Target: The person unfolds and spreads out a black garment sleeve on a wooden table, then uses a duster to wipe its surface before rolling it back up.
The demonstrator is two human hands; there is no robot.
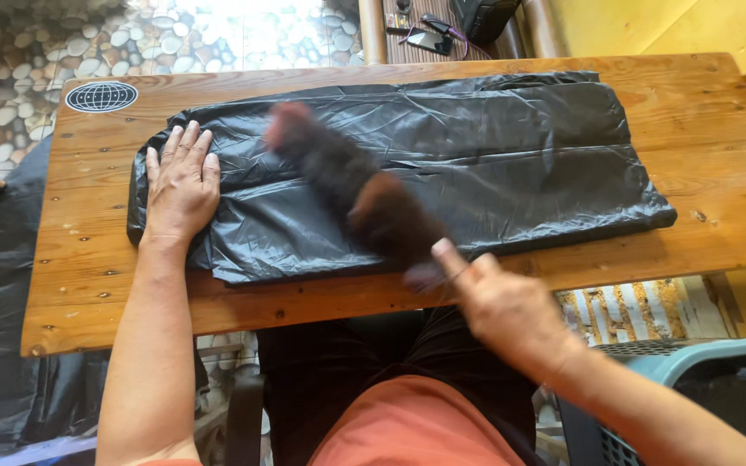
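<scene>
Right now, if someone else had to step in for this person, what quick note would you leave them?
Left hand: flat, palm down, pressing the left end of the black plastic bag.
Right hand: gripping a dark brush, blurred mid-sweep over the bag.
The bag lies folded flat along the wooden table; a plastic basket sits low on the right.
Done: bag laid out and mostly flat.
Left: creases remain, mainly on the right half.
</scene>
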